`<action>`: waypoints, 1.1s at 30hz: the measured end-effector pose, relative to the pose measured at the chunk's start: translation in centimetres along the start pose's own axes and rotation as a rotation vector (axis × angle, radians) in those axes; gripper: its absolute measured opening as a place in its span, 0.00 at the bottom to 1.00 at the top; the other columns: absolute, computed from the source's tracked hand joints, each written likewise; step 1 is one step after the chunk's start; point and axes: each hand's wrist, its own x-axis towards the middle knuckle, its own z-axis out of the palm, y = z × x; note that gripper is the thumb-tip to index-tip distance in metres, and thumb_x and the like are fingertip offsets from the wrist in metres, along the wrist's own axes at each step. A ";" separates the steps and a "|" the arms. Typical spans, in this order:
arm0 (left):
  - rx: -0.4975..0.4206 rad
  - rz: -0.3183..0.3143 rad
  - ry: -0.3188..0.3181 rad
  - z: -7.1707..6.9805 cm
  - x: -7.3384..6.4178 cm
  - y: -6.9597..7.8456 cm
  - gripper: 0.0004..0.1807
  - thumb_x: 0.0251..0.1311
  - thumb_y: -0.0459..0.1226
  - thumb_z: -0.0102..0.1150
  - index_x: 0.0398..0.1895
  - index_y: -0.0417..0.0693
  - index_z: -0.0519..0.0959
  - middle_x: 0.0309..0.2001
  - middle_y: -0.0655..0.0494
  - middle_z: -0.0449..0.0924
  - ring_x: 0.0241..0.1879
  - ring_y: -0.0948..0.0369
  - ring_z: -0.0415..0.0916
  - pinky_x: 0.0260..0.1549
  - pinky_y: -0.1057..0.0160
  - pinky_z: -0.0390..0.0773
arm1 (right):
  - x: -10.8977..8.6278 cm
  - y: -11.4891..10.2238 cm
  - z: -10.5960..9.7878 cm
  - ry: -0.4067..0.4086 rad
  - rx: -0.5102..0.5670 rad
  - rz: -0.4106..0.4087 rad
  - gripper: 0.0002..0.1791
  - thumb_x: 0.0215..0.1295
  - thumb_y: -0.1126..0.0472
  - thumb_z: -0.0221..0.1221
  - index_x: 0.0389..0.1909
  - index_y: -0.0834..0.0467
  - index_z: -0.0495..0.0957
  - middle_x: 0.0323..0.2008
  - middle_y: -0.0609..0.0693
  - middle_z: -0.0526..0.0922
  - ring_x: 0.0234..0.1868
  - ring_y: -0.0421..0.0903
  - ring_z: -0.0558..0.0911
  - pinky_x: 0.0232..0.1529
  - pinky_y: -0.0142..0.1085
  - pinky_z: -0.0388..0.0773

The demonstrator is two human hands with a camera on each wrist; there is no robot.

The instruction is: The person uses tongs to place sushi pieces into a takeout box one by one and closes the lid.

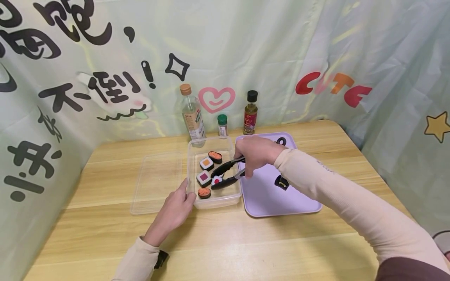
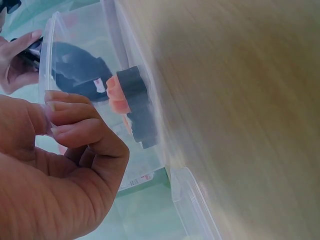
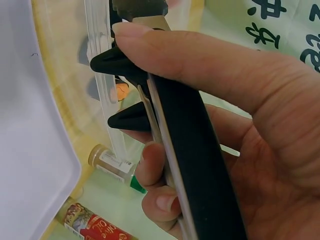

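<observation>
A clear plastic container [image 1: 219, 201] stands on the table with several toy-like sushi pieces in it. My left hand [image 1: 174, 208] pinches its rim near the front left corner, fingers curled over the edge in the left wrist view. In my right hand [image 1: 258, 151] are black-tipped tongs [image 3: 192, 150], gripped along the handles. Their tips reach into the container, around a white sushi roll with a red centre [image 1: 216, 180]. Beside it lie a roll with a purple centre [image 1: 204, 178], one with an orange centre [image 1: 206, 163], and two orange-topped pieces, one behind [image 1: 215, 157] and one in front [image 1: 204, 192].
To the right of the container lies a purple tray [image 1: 281, 203], partly under my right forearm. A clear lid [image 1: 156, 185] lies flat on the left. Behind stand a tall bottle [image 1: 193, 119], a green-capped jar [image 1: 222, 125] and an olive oil bottle [image 1: 250, 115], before a printed curtain.
</observation>
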 end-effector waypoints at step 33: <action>0.005 0.017 0.009 0.0 0.0 0.0 0.36 0.71 0.38 0.42 0.79 0.34 0.52 0.14 0.59 0.65 0.13 0.63 0.58 0.13 0.63 0.62 | -4.0 3.8 -1.0 0.107 0.177 0.067 0.37 0.44 0.58 0.79 0.59 0.63 0.82 0.59 0.57 0.82 0.61 0.55 0.78 0.53 0.48 0.78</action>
